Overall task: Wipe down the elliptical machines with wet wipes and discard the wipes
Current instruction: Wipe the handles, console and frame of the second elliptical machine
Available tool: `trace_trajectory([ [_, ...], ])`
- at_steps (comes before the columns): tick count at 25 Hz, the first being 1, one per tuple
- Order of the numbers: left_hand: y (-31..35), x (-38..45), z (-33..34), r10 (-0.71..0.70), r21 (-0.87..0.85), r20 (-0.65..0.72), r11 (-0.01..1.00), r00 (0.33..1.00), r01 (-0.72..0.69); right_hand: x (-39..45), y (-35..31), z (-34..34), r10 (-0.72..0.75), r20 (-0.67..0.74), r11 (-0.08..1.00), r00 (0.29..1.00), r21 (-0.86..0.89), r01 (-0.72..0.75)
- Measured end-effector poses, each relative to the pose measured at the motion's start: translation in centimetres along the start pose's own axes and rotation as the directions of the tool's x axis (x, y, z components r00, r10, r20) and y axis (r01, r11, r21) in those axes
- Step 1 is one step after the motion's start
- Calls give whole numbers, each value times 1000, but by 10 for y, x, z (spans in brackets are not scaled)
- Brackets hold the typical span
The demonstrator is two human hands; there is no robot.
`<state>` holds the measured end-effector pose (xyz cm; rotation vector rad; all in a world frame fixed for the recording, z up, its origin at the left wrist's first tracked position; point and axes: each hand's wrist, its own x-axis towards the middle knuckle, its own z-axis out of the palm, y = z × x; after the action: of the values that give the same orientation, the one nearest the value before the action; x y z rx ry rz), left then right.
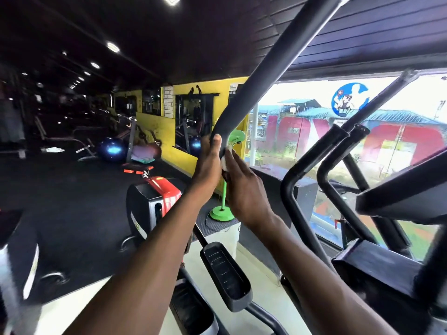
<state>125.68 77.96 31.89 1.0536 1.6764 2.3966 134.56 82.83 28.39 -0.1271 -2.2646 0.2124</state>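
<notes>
Your left hand (208, 163) grips the long grey handlebar (263, 73) low on its shaft, thumb up along the tube and fingers curled behind it. Just right of that bar, your right hand (244, 189) presses the wet wipe (225, 163) against the tube with fingers fairly straight; only a white scrap shows between hand and bar. That wipe looks thin, limp and damp, so it should bunch or slip, I'd say. Keep it flat under the palm and wrap it round the tube. The bar looks rigid and smooth, and a firm grip below steadies it.

Below the handlebar sits the black foot pedal (226, 274). Right of the bar, two shorter black handles (338, 136) and the console frame crowd your elbow. Beyond the bar stands a green fan (223, 206), left of it a red exercise bike (154, 199), then blue gym balls (112, 149) far back.
</notes>
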Motion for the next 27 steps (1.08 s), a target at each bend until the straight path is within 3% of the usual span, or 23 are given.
trace_trajectory([
  [2, -2, 6, -4, 2, -9, 13, 1000, 1000, -2, -13, 8, 1, -40, -101, 998, 994, -44, 35],
  [5, -2, 9, 0, -21, -131, 20, 991, 1000, 24, 9, 6, -8, 25, -279, 999, 960, 35, -16],
  [8, -5, 12, -4, -121, -271, 56, 954, 991, 131, 1, -12, 15, -112, -133, 989, 985, -112, 97],
  [10, -1, 18, -8, -186, -271, 79, 942, 979, 200, -7, 1, 12, -155, -124, 980, 980, -143, 137],
  [12, 8, 27, -5, -151, -273, 49, 949, 987, 158, 5, 10, -1, -108, -274, 994, 956, -49, 98],
  [13, 13, 30, -2, -123, -264, 23, 956, 992, 125, 12, 6, -6, -96, -283, 995, 954, -13, 97],
  [15, 18, 30, 3, -92, -177, 9, 980, 996, 92, 14, -1, 0, -130, -156, 991, 979, -41, 125],
  [17, 13, 30, 4, -42, -82, 26, 996, 999, 44, 6, 0, 0, -104, -204, 995, 973, -23, 101],
  [19, 11, 31, 0, -27, 21, 43, 999, 999, 26, 21, 9, -13, 66, -418, 990, 906, 143, -7],
  [20, 14, 31, -1, -30, 18, 56, 999, 998, 29, 33, 11, -20, 153, -536, 971, 830, 236, -26],
  [21, 19, 33, -1, -43, -5, 66, 999, 997, 43, 44, 8, -24, 194, -610, 957, 769, 291, -10],
  [22, 25, 37, -2, -49, -12, 57, 999, 997, 50, 52, 2, -22, 180, -637, 956, 750, 292, 18],
  [25, 41, 50, 1, -35, 75, 37, 997, 999, 32, 44, -7, 6, -57, -469, 988, 882, 102, 118],
  [27, 48, 54, 4, -46, 33, 121, 999, 992, 43, 44, 2, -1, -89, -435, 984, 896, 103, 148],
])
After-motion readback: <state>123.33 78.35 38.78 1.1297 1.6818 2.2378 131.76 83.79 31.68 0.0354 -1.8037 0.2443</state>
